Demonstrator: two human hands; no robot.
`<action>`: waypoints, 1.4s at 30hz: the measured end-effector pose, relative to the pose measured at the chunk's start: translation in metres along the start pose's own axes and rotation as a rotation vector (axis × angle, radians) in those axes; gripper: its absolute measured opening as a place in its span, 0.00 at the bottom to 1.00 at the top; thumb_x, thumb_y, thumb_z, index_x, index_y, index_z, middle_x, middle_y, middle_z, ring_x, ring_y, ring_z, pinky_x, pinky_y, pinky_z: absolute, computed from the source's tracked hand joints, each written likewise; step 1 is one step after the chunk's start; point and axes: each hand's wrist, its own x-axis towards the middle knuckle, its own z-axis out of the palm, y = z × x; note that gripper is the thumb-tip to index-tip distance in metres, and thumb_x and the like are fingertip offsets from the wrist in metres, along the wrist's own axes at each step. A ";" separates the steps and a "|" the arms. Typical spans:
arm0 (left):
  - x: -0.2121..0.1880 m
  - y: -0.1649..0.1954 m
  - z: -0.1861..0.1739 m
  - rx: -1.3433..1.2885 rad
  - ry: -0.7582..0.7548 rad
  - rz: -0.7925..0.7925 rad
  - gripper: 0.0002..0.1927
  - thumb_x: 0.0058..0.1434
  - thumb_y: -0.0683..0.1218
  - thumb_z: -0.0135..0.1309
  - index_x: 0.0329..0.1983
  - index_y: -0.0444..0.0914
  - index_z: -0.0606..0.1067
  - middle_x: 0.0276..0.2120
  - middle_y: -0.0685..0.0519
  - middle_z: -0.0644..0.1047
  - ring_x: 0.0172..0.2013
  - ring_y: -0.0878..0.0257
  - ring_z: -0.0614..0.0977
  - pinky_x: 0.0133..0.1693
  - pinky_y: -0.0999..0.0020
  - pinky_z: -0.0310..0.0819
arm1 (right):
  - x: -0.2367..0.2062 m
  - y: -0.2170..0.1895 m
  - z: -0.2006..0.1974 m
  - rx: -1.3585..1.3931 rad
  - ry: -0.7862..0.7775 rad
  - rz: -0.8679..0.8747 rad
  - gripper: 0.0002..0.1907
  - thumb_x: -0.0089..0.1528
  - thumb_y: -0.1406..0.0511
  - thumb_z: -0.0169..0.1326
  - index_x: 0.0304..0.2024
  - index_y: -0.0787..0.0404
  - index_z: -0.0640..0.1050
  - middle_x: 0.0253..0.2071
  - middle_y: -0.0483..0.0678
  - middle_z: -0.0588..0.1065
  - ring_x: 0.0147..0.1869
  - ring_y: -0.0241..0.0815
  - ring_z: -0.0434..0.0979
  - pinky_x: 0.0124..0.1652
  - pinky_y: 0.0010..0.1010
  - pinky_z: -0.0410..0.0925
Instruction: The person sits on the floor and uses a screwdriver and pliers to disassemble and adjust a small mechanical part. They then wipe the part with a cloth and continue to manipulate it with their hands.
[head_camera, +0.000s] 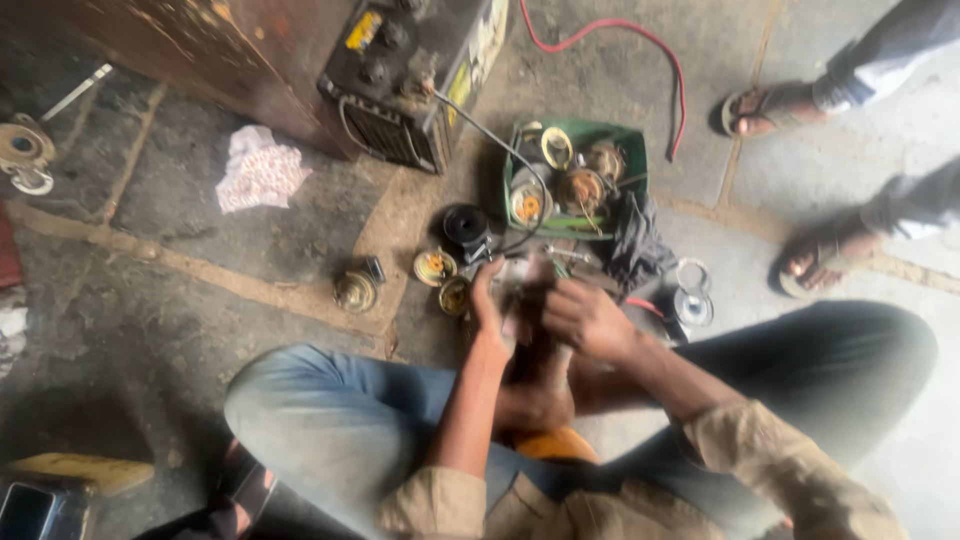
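We saw left hand (490, 300) and right hand (585, 318) close together above floor (180, 330), both on small blurred part (522, 290). Fingers curled around it; how tight, we could not tell. Green tray (630, 150) of round metal parts lay just beyond, dark rag (635, 250) beside.

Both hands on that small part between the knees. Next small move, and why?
Probably hold still and re-seat the grip: the left hand and right hand meet over a small part too blurred to identify, with loose round parts close beside them on the floor.
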 end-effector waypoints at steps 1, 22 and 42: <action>0.000 0.000 0.002 -0.041 -0.088 0.008 0.20 0.57 0.57 0.55 0.43 0.39 0.78 0.37 0.51 0.80 0.38 0.56 0.81 0.43 0.62 0.76 | -0.002 0.001 0.000 0.024 -0.074 0.031 0.08 0.48 0.67 0.62 0.28 0.58 0.76 0.35 0.46 0.74 0.42 0.52 0.75 0.42 0.45 0.69; 0.011 -0.026 -0.018 -0.056 -0.087 0.073 0.17 0.57 0.54 0.55 0.41 0.37 0.78 0.35 0.49 0.81 0.36 0.55 0.82 0.42 0.62 0.78 | -0.009 -0.003 -0.006 -0.151 -0.102 -0.032 0.08 0.45 0.68 0.63 0.22 0.62 0.76 0.29 0.51 0.72 0.37 0.53 0.75 0.35 0.43 0.70; -0.002 -0.007 -0.003 0.020 -0.090 0.131 0.16 0.58 0.53 0.55 0.41 0.37 0.78 0.35 0.49 0.82 0.36 0.57 0.83 0.41 0.62 0.79 | 0.003 -0.005 -0.022 0.020 0.198 0.439 0.17 0.56 0.72 0.59 0.49 0.62 0.79 0.44 0.52 0.80 0.43 0.43 0.82 0.40 0.34 0.75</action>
